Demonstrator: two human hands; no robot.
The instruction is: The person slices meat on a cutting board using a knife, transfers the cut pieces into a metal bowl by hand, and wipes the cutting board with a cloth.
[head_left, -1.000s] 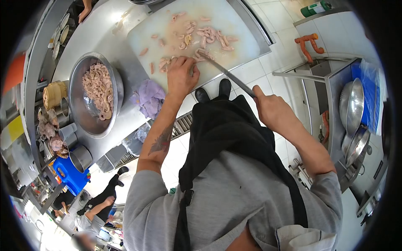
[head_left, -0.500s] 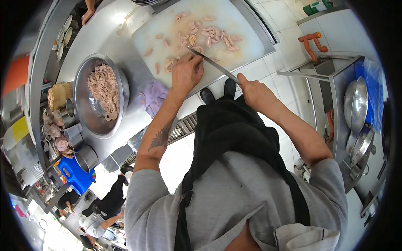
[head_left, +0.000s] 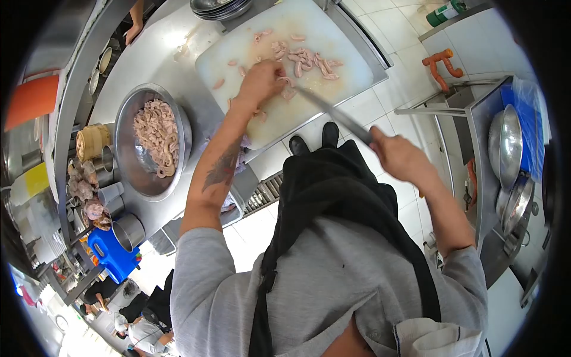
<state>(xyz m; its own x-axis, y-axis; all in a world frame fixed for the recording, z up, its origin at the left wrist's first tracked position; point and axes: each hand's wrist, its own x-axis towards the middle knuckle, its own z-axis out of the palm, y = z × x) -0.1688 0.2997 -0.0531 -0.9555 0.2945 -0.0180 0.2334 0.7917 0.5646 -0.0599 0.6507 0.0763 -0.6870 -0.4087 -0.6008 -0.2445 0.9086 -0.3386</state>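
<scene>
My right hand (head_left: pixel 397 156) is wrapped round the handle of a long knife (head_left: pixel 338 114), its blade tip pointing left over the cutting board's near edge. On the white cutting board (head_left: pixel 351 53), my left hand (head_left: pixel 260 83) has its fingers closed on a pale pink strip of intestine (head_left: pixel 288 90). The knife tip is close to this strip, just right of my fingers. Cut pieces of intestine (head_left: pixel 303 58) lie scattered beyond my left hand, some in a heap. More pieces sit in a big steel bowl (head_left: pixel 185 134) to the left.
Behind my left forearm is a purple cloth (head_left: pixel 240 160), mostly hidden. Stacked plates (head_left: pixel 221 8) stand beyond the board. Steel cups and a blue jug (head_left: pixel 112 253) are at the left. Another person's hand (head_left: pixel 133 33) rests at the far counter edge. A rack with steel bowls (head_left: pixel 505 146) stands right.
My right hand has drawn the knife back to the right, away from my left hand. My left hand has shifted slightly farther forward on the board with the strip in its fingers.
</scene>
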